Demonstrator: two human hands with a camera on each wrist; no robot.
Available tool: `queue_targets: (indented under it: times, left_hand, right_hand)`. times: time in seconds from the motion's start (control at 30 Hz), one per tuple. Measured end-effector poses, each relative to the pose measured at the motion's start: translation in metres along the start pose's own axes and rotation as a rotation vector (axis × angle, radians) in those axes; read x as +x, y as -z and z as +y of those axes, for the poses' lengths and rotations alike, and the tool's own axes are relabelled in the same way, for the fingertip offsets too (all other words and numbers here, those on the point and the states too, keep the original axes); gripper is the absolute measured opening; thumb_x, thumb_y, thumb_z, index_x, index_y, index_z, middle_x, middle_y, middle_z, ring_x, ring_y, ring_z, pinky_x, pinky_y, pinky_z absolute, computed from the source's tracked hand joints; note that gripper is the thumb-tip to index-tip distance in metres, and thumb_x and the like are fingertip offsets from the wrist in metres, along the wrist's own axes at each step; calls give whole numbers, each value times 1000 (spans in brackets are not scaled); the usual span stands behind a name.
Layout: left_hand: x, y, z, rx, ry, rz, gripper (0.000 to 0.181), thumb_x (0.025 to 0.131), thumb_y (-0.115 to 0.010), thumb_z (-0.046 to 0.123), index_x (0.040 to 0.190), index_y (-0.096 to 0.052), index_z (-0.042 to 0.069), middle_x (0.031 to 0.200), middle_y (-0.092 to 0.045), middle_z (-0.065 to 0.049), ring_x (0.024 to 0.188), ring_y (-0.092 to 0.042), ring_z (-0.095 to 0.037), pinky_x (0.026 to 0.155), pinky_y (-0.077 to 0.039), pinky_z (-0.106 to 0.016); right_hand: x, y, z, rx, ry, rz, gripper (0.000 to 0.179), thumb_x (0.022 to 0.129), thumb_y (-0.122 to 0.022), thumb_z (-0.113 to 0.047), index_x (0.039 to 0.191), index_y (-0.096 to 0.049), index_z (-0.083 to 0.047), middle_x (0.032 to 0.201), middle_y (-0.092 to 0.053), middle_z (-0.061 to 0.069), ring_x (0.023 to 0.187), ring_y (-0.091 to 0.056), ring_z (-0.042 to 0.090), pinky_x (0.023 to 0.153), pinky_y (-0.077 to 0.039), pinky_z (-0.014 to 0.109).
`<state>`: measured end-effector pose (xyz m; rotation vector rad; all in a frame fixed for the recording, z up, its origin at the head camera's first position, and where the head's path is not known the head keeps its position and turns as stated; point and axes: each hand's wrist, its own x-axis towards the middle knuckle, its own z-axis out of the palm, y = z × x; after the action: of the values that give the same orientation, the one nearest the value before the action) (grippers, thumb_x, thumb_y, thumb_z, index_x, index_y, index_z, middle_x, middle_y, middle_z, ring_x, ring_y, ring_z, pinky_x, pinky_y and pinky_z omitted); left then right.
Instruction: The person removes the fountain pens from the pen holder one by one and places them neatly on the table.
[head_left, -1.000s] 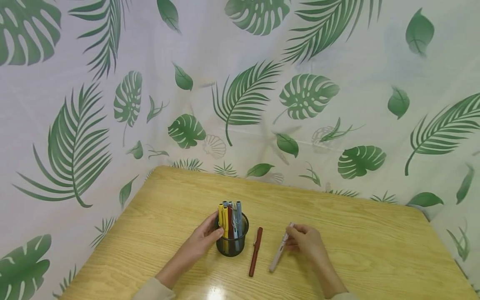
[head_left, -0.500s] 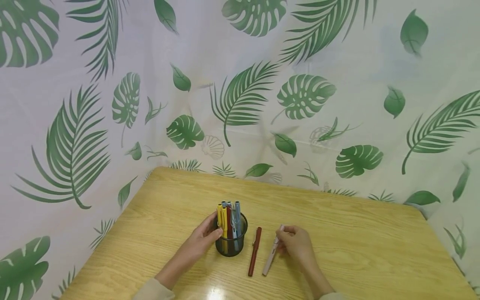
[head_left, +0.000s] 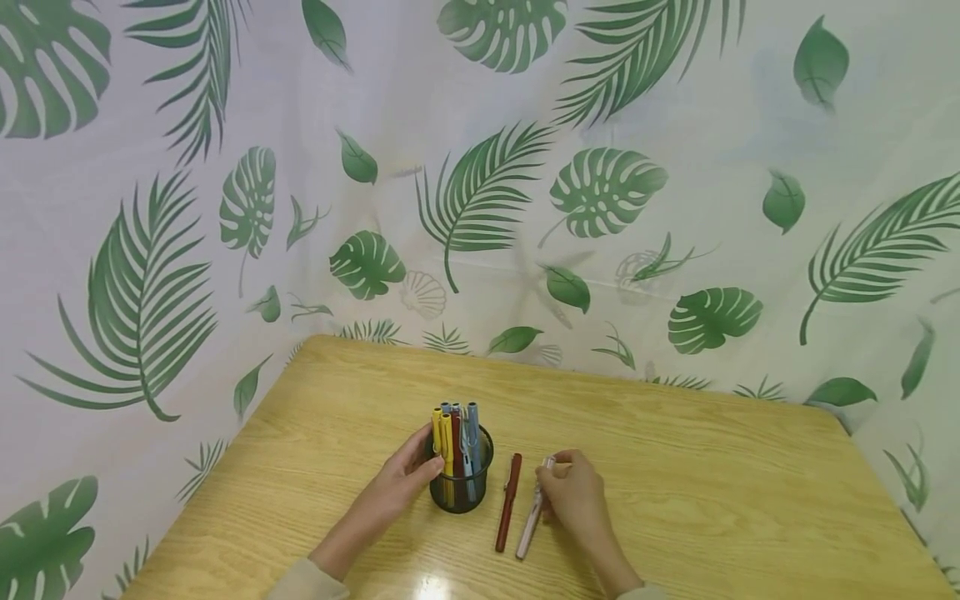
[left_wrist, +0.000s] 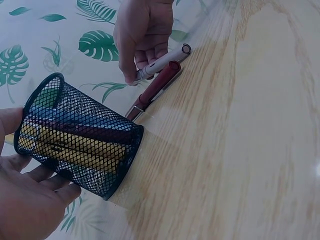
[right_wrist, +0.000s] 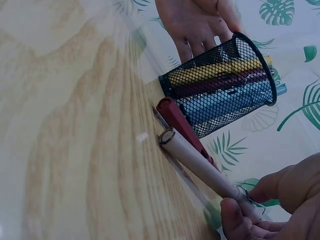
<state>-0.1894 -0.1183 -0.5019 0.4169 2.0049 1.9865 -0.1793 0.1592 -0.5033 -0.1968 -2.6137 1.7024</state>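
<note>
A black mesh pen cup [head_left: 459, 497] stands on the table, holding several pens: yellow [head_left: 447, 433], dark red and blue ones. My left hand [head_left: 397, 483] grips the cup from its left side, thumb near the rim; in the left wrist view the fingers [left_wrist: 42, 182] lie along the mesh. Right of the cup a dark red pen [head_left: 508, 504] lies on the table. Beside it, roughly parallel, is a pale pinkish-white pen [head_left: 529, 527], whose far, clipped end my right hand [head_left: 577, 500] pinches between thumb and fingers. Its near end is at the tabletop in the right wrist view.
The wood-grain table [head_left: 675, 467] extends right and back beyond the hands. A white cloth [head_left: 510, 192] printed with green leaves hangs along its back and left sides. Light glares off the table near its front edge.
The right hand has moved left with the pale pen, bringing it close beside the red pen. The left hand stays on the cup, and the red pen has not moved on the table.
</note>
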Motion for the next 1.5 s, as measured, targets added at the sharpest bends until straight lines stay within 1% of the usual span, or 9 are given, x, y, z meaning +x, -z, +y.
queue_targets:
  times: [0.33,0.63,0.87,1.03,1.1,1.17,1.3,1.4,1.5]
  left_hand:
    - [0,0,0,3,9,8,74,108,-57,28,166,-15,8,169,-17,-20,155,-16,-39,123,-22,-53]
    - [1,0,-2,4,9,12,73,108,-57,29,166,-16,10,169,-20,-20,155,-19,-40,122,-24,-54]
    - [-1,-1,0,4,2,12,73,108,-56,28,166,-16,9,169,-18,-21,155,-17,-40,122,-22,-54]
    - [0,-1,2,-9,-9,1,71,109,-55,24,166,-16,7,169,-18,-22,155,-17,-40,122,-22,-51]
    - [0,-2,3,-11,-9,2,70,109,-55,24,166,-17,8,169,-18,-22,155,-17,-39,123,-22,-50]
    - [0,-2,4,-11,-9,3,69,109,-55,23,166,-18,8,169,-19,-22,155,-17,-39,123,-22,-50]
    - [-1,-2,4,-11,-10,2,69,109,-55,23,166,-18,8,168,-20,-22,155,-19,-40,122,-22,-50]
    - [0,-1,2,-9,-12,2,69,109,-55,23,166,-19,8,168,-20,-23,154,-20,-40,122,-23,-50]
    - [1,-1,-1,-6,-12,6,70,109,-56,24,166,-18,9,168,-21,-22,154,-20,-40,122,-24,-51]
  right_hand:
    - [2,-7,1,-56,17,-1,42,99,-62,-5,130,-47,18,70,-68,9,44,-60,16,41,-51,24]
    - [1,-7,1,-101,42,-13,42,100,-64,-6,128,-48,21,73,-65,10,44,-61,15,42,-50,21]
    - [1,-7,1,-109,29,-13,42,99,-63,-7,128,-49,20,71,-67,9,44,-61,15,40,-45,18]
    - [1,-8,-3,-148,61,26,38,100,-63,-13,124,-58,16,86,-72,12,53,-57,12,44,-43,19]
    - [1,-9,-7,-148,72,46,35,99,-64,-14,121,-62,12,92,-72,12,59,-57,13,48,-44,22]
    - [1,-10,-12,-147,87,63,32,99,-64,-15,119,-66,10,93,-71,12,66,-59,14,53,-47,24]
    - [2,-14,-21,-99,121,80,28,99,-64,-14,116,-69,7,94,-71,11,76,-64,17,60,-53,26]
    - [3,-18,-28,-37,135,72,25,99,-65,-12,115,-70,6,91,-70,10,76,-65,17,59,-53,24]
    - [5,-22,-34,-4,176,48,24,99,-66,-10,116,-70,6,91,-70,9,77,-64,15,61,-53,22]
